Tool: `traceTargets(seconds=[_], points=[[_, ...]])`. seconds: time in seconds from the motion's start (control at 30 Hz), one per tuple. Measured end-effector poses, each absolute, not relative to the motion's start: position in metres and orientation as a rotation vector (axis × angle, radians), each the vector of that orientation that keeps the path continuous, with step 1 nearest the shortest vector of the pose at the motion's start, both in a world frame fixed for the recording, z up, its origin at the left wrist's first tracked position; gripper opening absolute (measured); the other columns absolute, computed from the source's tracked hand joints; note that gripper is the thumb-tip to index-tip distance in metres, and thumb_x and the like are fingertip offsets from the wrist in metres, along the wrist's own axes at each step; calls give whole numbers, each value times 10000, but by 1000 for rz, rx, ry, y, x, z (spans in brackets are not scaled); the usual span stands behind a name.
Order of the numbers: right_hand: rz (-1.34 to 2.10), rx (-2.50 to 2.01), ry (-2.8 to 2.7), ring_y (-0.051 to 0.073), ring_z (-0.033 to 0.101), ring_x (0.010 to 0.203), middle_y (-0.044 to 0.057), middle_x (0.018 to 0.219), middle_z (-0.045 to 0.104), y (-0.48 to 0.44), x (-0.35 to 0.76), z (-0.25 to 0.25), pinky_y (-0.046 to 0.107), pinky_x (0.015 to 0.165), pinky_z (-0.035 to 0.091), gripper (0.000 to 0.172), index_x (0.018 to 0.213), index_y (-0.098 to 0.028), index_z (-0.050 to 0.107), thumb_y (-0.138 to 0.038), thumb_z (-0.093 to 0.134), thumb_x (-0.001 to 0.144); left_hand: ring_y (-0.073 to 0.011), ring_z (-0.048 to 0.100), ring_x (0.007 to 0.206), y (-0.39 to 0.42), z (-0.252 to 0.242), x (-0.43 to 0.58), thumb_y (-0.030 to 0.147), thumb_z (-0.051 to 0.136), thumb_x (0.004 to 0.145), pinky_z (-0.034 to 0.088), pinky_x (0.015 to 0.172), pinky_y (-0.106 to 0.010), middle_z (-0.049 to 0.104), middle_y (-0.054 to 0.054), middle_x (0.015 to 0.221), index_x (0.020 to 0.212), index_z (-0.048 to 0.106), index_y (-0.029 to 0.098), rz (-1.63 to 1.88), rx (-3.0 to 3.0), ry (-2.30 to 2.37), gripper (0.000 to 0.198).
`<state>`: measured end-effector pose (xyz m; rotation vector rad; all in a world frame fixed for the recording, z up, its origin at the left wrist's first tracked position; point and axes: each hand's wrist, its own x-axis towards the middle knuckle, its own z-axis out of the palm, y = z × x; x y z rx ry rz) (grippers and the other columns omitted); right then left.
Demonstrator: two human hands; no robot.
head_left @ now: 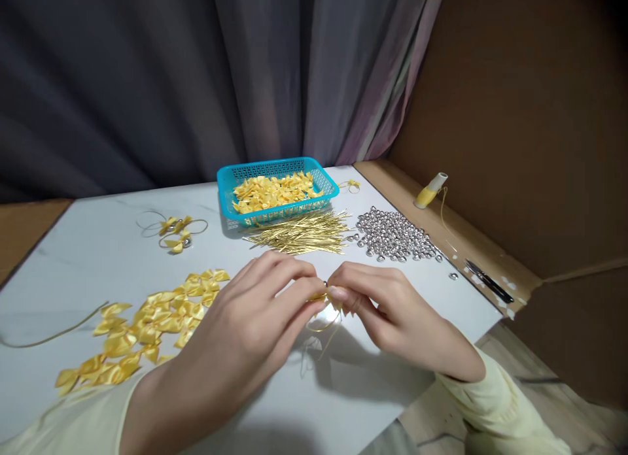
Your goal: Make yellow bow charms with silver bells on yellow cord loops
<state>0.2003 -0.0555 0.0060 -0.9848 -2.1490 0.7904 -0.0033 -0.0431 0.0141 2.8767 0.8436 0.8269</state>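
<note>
Over the middle of the white table (363,403), my left hand (260,318) pinches a small yellow bow, mostly covered by the fingers. My right hand (392,304) meets it fingertip to fingertip and pinches the bow's right side. A thin gold cord loop (322,327) hangs below the fingertips, and a bit of silver shows between them. Loose yellow bows (157,318) lie left of my left hand. Just beyond my hands are a pile of gold ties (301,234) and a heap of silver beads (392,234).
A blue basket (223,192) with yellow bows stands at the back. Corded bows (177,236) lie at the left rear. On the right ledge are a yellow thread spool (429,192) and black snips (489,283). A curtain (196,82) hangs behind.
</note>
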Motion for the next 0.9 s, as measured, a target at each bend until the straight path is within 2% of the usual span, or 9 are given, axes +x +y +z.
traceTargets(seconds=[0.37, 0.5, 0.63, 0.77, 0.9], points=[[809, -965, -2143, 103, 450, 666, 4, 735, 490, -55, 199, 4, 220, 628, 332, 181, 757, -160, 460, -76, 430, 914, -182, 524, 921, -38, 10, -5, 83, 537, 907, 390, 822, -327, 605, -23, 958, 997, 537, 188, 830, 2787, 824, 139], [793, -959, -2154, 102, 438, 657, 1, 731, 477, -55, 197, 2, 216, 617, 324, 179, 754, -160, 453, -73, 434, 909, -161, 547, 887, -36, 13, -3, 132, 541, 913, 402, 787, -295, 613, 2, 902, 901, 566, 204, 805, 2632, 888, 77], [773, -968, -2175, 101, 461, 686, 12, 771, 506, -54, 197, 0, 215, 642, 339, 145, 809, -148, 495, -85, 429, 922, -136, 577, 873, -32, 15, -2, 194, 541, 917, 420, 763, -262, 632, 34, 890, 858, 593, 227, 738, 2442, 968, 85], [750, -942, -2163, 87, 442, 671, -1, 757, 487, -54, 199, -2, 201, 630, 329, 141, 801, -146, 485, -84, 442, 920, -107, 600, 778, -28, 17, -1, 230, 572, 896, 430, 709, -234, 646, 71, 823, 805, 608, 238, 645, 2273, 1074, 99], [746, -927, -2153, 80, 414, 642, -14, 728, 453, -54, 200, -2, 199, 609, 308, 167, 768, -148, 456, -34, 449, 890, -96, 615, 710, -25, 17, -1, 279, 628, 859, 451, 644, -212, 650, 78, 813, 839, 605, 244, 618, 2083, 1085, 46]])
